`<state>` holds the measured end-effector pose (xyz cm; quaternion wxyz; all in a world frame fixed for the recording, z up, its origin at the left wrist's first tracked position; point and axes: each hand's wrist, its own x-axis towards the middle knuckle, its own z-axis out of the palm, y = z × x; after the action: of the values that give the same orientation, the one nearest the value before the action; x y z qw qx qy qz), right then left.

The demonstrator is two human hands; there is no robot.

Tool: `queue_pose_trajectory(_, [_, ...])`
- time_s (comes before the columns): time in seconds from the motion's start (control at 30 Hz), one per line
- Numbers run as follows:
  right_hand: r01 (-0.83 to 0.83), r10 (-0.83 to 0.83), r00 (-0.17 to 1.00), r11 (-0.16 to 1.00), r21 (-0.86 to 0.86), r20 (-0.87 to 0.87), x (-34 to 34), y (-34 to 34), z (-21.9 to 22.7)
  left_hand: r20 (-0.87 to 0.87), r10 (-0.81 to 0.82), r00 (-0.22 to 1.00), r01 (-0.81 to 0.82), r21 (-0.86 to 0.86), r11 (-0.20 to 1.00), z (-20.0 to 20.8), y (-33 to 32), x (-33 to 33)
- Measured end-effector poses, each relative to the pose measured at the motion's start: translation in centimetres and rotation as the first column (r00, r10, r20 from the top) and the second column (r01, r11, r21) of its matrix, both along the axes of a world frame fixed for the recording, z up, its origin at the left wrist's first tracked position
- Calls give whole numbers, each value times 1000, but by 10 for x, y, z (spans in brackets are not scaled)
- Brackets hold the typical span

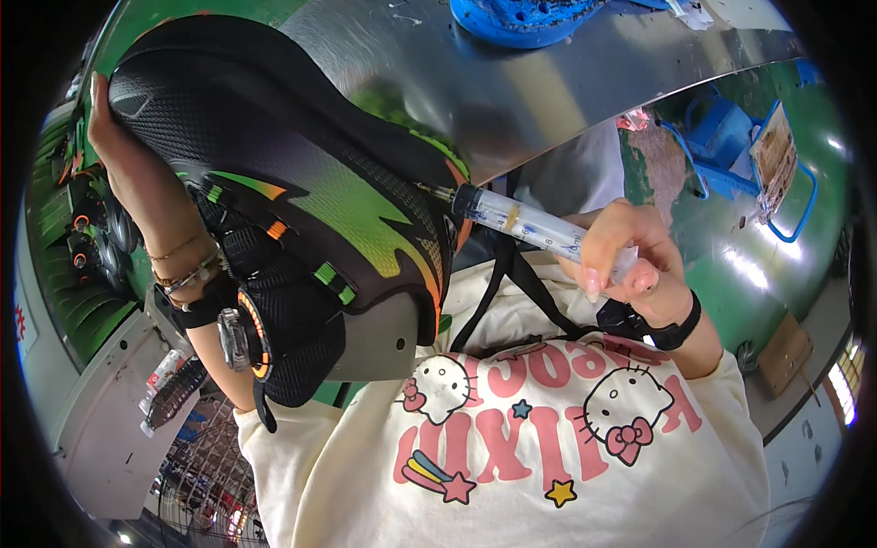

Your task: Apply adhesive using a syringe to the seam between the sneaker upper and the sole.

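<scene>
A large black shoe (pixel 301 164), patterned in green and orange with a lacing dial (pixel 233 338), is tilted across the left and middle. Its toe end points to the upper left. My left hand (pixel 123 164) is wrapped round that end, its fingers mostly hidden behind the shoe. In my right hand (pixel 639 251) is a clear syringe (pixel 525 226), held near its plunger end with the fingers curled round it. The metal tip (pixel 434 190) of the syringe meets the shoe's side by its lower edge; whether it touches is hard to tell.
Beyond the shoe is a steel table (pixel 548 100) with a blue clog-like piece (pixel 521 20) at its far edge. A blue-framed chair (pixel 731 137) stands on the green floor at right. Lower left are a plastic bottle (pixel 164 388) and a fan grille (pixel 206 466).
</scene>
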<state>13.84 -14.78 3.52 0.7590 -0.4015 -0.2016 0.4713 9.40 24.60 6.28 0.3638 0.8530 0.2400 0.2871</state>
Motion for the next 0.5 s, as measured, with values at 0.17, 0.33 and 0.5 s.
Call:
queue_pose_trajectory(0.17, [23,-23,999,1000,-6,-28,-6,-4,-9,-106,-112,988,132,207,969,-4,30,-3])
queue_pose_trajectory(0.33, [25,-27,998,999,-38,-55,-8,-10,-13,-59,-23,998,52,540,840,-13,17,-6])
queue_pose_trajectory(0.5, [22,-23,999,1000,-20,-32,-6,-15,-15,-33,-27,999,42,658,752,-20,12,-2])
